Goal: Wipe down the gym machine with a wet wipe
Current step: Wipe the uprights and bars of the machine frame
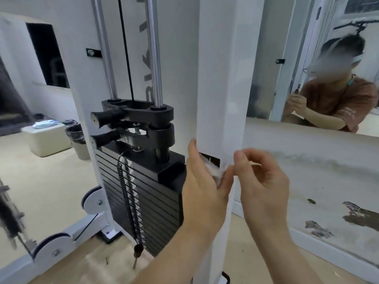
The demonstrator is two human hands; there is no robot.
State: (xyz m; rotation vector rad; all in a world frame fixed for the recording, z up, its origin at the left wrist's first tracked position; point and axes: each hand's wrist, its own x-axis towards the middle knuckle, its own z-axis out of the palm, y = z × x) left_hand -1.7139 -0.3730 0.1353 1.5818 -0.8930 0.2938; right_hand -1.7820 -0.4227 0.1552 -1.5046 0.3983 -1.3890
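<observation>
The wet wipe (213,170) is bunched up at centre frame, pressed against the gym machine's white upright post (219,89), right by a small black label (214,159). It's clamped in the left hand (202,185) grip. The right hand (264,181) grip is curled and seems pinched on a loose edge, though that's blurred. Probably the wipe is being refolded mid-job. Next it needs to be flattened and dragged along the post.
</observation>
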